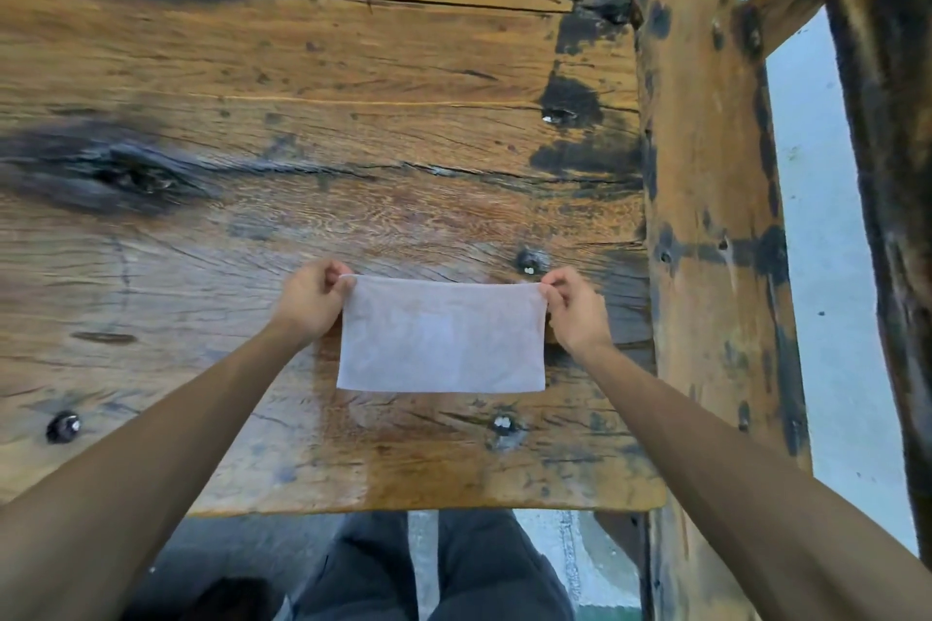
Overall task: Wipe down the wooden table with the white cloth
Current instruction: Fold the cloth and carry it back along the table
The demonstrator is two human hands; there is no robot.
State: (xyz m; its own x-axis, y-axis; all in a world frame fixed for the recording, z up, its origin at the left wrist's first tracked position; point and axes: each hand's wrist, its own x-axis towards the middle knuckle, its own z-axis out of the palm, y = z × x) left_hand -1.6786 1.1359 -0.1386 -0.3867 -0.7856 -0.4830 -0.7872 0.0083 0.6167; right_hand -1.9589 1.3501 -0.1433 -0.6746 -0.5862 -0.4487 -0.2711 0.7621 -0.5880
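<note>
white cloth [441,335], brown black-stained table [353,116]

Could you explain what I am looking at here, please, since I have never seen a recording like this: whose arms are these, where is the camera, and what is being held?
There is no machine here. A person wears a wide-angle camera on the head, looking forward and down, so the two bare arms reaching in from the bottom are the wearer's own. The single picture comes from that head camera. Below them lies a wooden table, worn, with dark stains, knots and cracks. The left hand and the right hand each pinch an upper corner of a white cloth, holding it stretched flat between them, low over the near part of the table. I cannot tell whether its lower edge touches the wood. At the bottom the person's dark trousers show.
</note>
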